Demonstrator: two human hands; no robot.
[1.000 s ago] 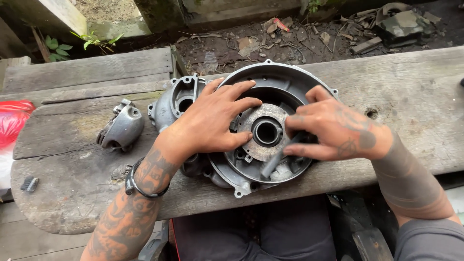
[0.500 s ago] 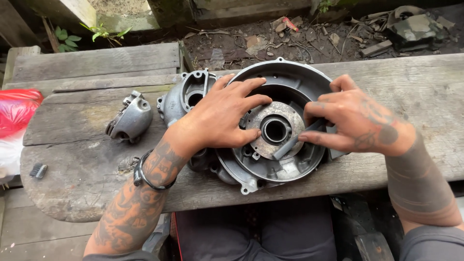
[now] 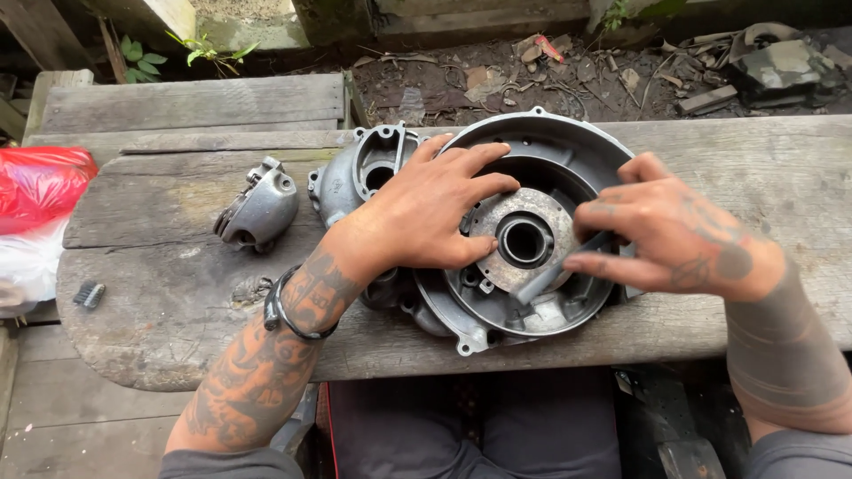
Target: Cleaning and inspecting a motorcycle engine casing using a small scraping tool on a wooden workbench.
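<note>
**Engine cover on plank table, both hands on the inner plate**

Surroundings: a small grey metal cap [image 3: 259, 211] lies on the table [image 3: 160, 293] to the left, well apart from the work. A red plastic bag [image 3: 40, 186] sits at the far left edge, and a small dark ribbed piece [image 3: 89, 294] lies near it on the wood. Bare soil with rubble [image 3: 550, 71] runs behind the table. The left forearm crosses the near-left part of the cover and hides it.

Change since the earlier frame: the cover and both hands keep much the same hold; the view has shifted a little, so the work sits slightly right of where it was.

The engine cover [image 3: 524, 222] lies flat, open side up, at the table's near edge, its long axis running left to right, narrow end to the left. The round inner plate [image 3: 519, 238] sits in its wide bowl.

Left hand [image 3: 426, 213]: fingers spread flat, pressing on the plate, grip apart. Right hand [image 3: 674, 235]: grip clamped on a thin grey tool [image 3: 546, 275], slanting down-left onto the plate
</note>
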